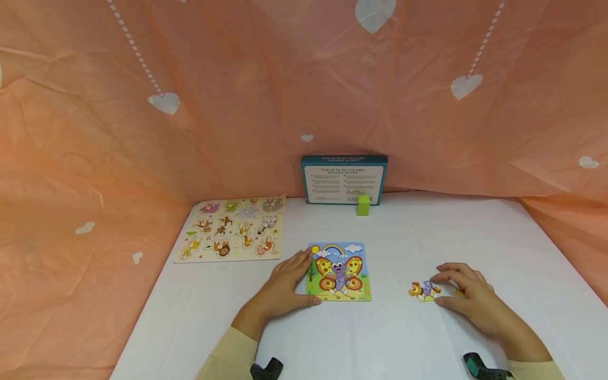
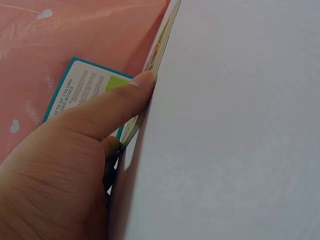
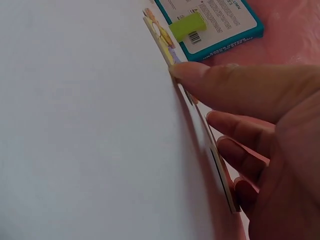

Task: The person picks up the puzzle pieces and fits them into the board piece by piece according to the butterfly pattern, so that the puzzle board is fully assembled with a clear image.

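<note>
A square butterfly picture board (image 1: 339, 279) lies flat in the middle of the white table in the head view. My left hand (image 1: 286, 282) rests along its left side, thumb at the near edge and fingers extended toward the far left corner. To the right, my right hand (image 1: 470, 295) pinches a small puzzle piece (image 1: 424, 291) with butterfly parts between thumb and fingers. The right wrist view shows the thumb at the edge of that puzzle piece (image 3: 165, 40). Another flat piece (image 3: 225, 180) lies under the other fingers, its picture mostly hidden.
An animal puzzle board (image 1: 233, 229) lies at the back left. A teal-edged box (image 1: 344, 182) stands at the back against the orange curtain (image 1: 237, 105), with a green block (image 1: 363, 205) before it.
</note>
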`<state>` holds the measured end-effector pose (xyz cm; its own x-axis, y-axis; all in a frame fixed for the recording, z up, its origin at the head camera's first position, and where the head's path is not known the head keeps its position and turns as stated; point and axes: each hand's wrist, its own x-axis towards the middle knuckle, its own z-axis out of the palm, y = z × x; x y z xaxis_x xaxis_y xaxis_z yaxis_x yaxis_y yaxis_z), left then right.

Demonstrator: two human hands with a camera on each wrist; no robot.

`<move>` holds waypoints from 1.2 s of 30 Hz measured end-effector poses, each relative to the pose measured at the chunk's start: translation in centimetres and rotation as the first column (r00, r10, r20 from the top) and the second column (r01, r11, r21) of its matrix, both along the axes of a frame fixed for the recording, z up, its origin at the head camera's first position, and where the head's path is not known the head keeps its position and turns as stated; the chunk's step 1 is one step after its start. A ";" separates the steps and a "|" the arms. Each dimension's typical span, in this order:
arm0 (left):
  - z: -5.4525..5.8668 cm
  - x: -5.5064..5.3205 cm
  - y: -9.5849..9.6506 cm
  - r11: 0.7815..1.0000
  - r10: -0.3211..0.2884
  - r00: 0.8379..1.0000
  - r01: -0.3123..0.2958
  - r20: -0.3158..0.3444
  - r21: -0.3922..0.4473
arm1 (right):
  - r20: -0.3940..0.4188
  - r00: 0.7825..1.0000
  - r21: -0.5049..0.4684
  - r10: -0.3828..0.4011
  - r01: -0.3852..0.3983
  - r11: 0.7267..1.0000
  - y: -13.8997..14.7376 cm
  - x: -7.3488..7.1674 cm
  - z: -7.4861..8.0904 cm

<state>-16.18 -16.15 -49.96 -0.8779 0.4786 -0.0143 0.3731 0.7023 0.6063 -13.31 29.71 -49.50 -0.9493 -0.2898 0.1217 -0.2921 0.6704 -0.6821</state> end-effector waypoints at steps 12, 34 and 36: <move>-0.3 -0.1 0.0 1.000 -0.005 1.000 0.005 -0.013 0.003 | -0.095 0.993 -0.030 -0.066 0.063 0.998 -0.8 0.0 0.2; 0.0 -0.1 0.0 1.000 -0.006 1.000 0.006 -0.006 -0.002 | 0.138 0.990 -0.547 -0.035 0.106 0.831 -8.0 0.6 -0.1; -0.1 -0.1 0.0 1.000 -0.005 1.000 0.005 -0.007 -0.006 | 0.152 0.988 -0.567 -0.010 0.096 0.818 -8.9 0.8 -0.2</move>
<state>-16.29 -16.15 -50.06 -0.8757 0.4828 -0.0109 0.3807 0.7040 0.5995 -12.55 20.76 -49.70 -0.9804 -0.1572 0.1188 -0.1439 0.1588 -0.9768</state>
